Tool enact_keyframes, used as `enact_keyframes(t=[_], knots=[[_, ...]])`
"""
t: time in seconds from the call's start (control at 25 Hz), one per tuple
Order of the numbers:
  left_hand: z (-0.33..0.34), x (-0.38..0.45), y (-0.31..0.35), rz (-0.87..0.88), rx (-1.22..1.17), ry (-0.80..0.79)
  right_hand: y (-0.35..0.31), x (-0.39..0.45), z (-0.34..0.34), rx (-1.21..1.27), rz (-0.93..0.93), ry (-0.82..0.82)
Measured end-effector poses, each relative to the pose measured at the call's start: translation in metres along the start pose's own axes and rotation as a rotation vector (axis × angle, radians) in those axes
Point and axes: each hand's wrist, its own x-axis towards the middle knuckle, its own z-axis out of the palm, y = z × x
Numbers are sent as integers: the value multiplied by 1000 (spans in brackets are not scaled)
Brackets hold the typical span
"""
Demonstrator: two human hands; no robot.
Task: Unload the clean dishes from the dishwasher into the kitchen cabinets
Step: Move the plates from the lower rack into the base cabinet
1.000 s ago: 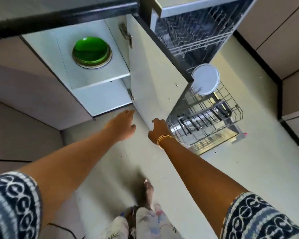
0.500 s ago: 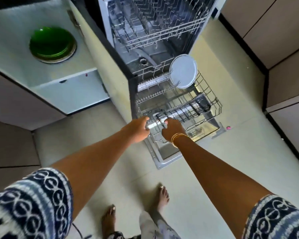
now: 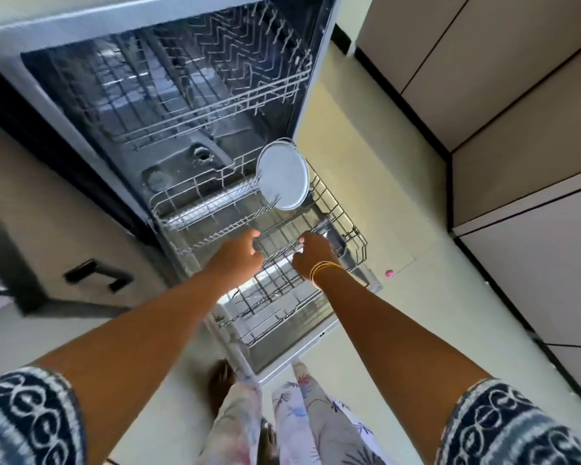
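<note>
Dishwasher [image 3: 168,105] stood open, its door [image 3: 282,350] folded down flat toward the person's feet. Upper rack [image 3: 215,95] sat inside the cavity with no dishes visible in it. Lower rack [image 3: 346,229] was drawn out over the door. One white plate [image 3: 282,174] stood upright on edge at the rack's far right corner — the only dish seen in it. Both arms reached over the rack's middle. Left hand [image 3: 237,253] hovered above the wires with fingers loosely curled and holding nothing. Right hand [image 3: 311,251], with gold bangles [image 3: 322,268] at the wrist, lay with its fingers down at the wire tines — whether it gripped them could not be told. Small pink object [image 3: 389,272] lay on the floor beside the door's right edge.
</note>
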Motion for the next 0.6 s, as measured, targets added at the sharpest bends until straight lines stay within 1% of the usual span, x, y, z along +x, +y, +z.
enact_keyframes(t=[0.24,0.36,0.48,0.6], knots=[[3,82,8,4,9,-11,1,70,-16,60,48,2],[10,124,7,-17,-6,-2,6,110,-14,32,22,5],[22,173,3,-40,-2,38,15,164,-8,42,-12,61],[35,216,-10,-44,-24,76,23,216,3,27,4,105]])
